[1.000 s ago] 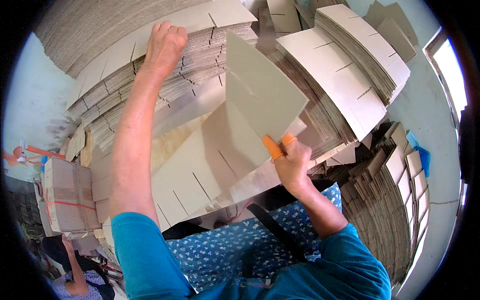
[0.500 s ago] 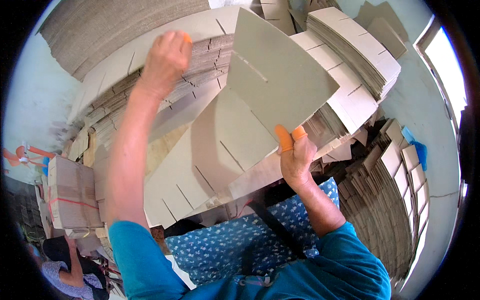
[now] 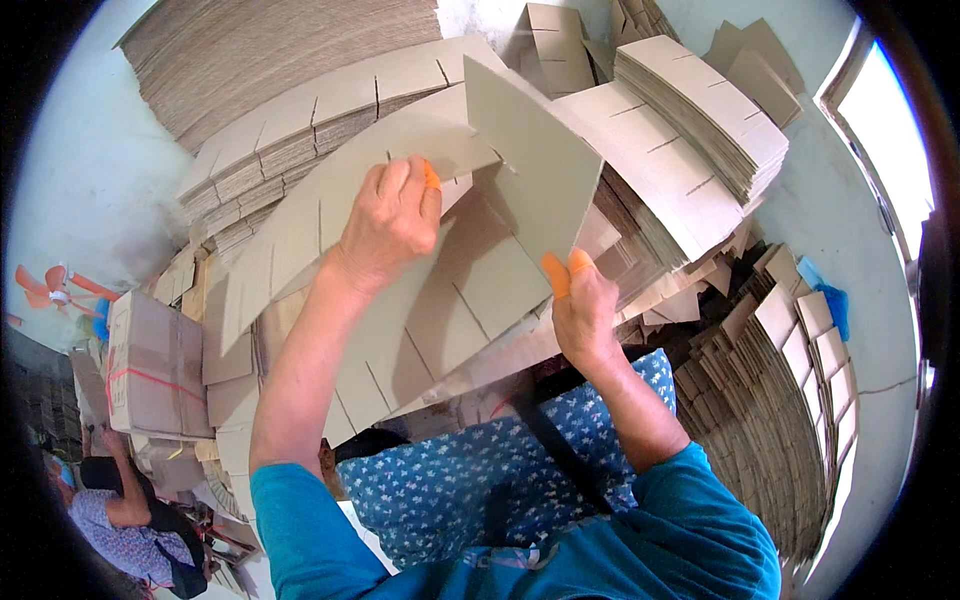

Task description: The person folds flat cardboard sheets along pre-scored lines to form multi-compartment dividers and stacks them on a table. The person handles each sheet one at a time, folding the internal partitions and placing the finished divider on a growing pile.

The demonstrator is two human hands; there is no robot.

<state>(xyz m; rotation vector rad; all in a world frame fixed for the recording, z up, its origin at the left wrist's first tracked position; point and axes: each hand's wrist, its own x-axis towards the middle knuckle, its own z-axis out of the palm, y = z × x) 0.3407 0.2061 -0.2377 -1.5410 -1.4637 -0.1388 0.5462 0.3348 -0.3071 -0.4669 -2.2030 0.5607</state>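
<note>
My left hand (image 3: 393,222), an orange cover on one finger, is closed on the edge of a long slotted cardboard strip (image 3: 285,235), which slants across the view. The far end of this strip meets a shorter cardboard panel (image 3: 535,150) near its slot; whether the two interlock I cannot tell. My right hand (image 3: 588,308), with two orange finger covers, pinches the lower corner of that panel, which stands tilted. Below both, another long slotted cardboard strip (image 3: 440,335) extends toward my lap, partly in shadow.
Stacks of slotted cardboard (image 3: 350,95) line the far side, and a further stack (image 3: 700,110) stands at far right. Many cardboard pieces (image 3: 750,420) are piled at right. A taped carton (image 3: 155,365), an orange fan (image 3: 60,290) and another person (image 3: 125,520) are at left.
My left hand has come down and right from the far stack, bringing a long cardboard strip to the panel. The panel has turned more edge-on in my right hand.
</note>
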